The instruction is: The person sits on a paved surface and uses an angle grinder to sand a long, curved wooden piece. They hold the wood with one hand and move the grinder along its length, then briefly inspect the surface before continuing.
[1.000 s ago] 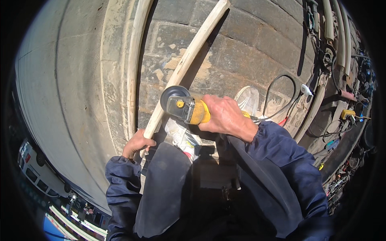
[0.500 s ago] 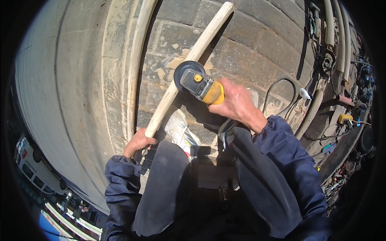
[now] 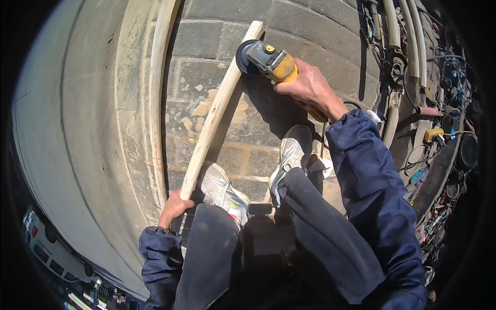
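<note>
A pale wooden pole (image 3: 214, 116) slants away from me over the paving. My left hand (image 3: 175, 206) is closed around its near end, beside my left knee. In my right hand (image 3: 312, 88) is a yellow and grey angle grinder (image 3: 274, 61), gripped by its body. The grinder's round dark disc (image 3: 247, 56) lies against or just over the right side of the pole, close to its far end; whether it touches I cannot tell. My right fingers are partly hidden behind the tool.
Another long pole (image 3: 156, 103) lies to the left along the stone edge. My shoes (image 3: 222, 186) stand on the paving near the held pole. At right are more poles (image 3: 413, 41), cables, a yellow plug connector (image 3: 434, 135) and a heap of tools and scraps. A white van (image 3: 57, 253) is at far left.
The grinder has moved along the pole away from me, toward its far end. My right arm reaches farther out. My left hand keeps hold of the near end.
</note>
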Demonstrator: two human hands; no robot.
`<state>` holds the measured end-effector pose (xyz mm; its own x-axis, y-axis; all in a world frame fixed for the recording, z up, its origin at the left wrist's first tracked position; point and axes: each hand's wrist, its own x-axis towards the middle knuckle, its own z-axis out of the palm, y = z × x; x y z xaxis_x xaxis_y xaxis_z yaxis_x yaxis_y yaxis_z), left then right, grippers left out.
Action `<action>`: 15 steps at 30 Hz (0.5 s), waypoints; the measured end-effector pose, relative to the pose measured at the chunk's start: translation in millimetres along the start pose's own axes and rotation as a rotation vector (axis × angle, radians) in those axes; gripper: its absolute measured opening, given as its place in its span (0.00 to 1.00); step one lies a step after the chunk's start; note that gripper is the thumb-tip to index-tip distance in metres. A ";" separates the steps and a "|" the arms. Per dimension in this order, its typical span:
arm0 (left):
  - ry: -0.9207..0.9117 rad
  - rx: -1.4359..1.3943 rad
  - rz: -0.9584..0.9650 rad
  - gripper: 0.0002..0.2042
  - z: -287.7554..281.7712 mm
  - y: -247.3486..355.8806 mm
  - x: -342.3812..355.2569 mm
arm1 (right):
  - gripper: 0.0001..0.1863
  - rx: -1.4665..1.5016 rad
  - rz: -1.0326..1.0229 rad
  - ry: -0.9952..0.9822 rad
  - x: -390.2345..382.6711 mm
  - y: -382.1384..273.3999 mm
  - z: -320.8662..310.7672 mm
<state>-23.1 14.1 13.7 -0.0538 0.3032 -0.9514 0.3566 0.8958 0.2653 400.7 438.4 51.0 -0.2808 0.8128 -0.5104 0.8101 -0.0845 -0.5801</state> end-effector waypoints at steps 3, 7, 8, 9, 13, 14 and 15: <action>-0.023 0.005 -0.008 0.17 -3.2 -5.8 3.1 | 0.38 0.135 0.085 0.079 20.5 -1.2 -10.5; -0.031 0.006 -0.013 0.16 -0.9 4.1 1.2 | 0.38 0.146 0.062 0.093 14.4 5.7 3.1; -0.020 0.009 -0.003 0.16 -1.0 6.1 -2.0 | 0.38 0.072 0.025 0.067 8.0 5.5 9.9; -0.023 -0.002 -0.009 0.15 -1.9 1.1 -3.8 | 0.38 0.009 -0.023 -0.012 3.4 -2.7 11.5; -0.039 -0.057 -0.021 0.15 0.0 0.9 -1.1 | 0.39 0.055 0.058 0.030 23.3 -4.1 -2.6; -0.038 -0.044 -0.011 0.15 0.5 7.0 -1.2 | 0.39 0.099 0.113 0.083 31.5 -4.4 -11.1; -0.037 -0.031 0.000 0.15 0.7 13.3 -2.7 | 0.39 0.197 0.099 0.109 31.9 -2.4 -20.7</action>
<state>-17.6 25.0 19.6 -0.0195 0.2913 -0.9564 0.3275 0.9057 0.2692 400.4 476.4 49.2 -0.1388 0.8516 -0.5054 0.7117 -0.2691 -0.6489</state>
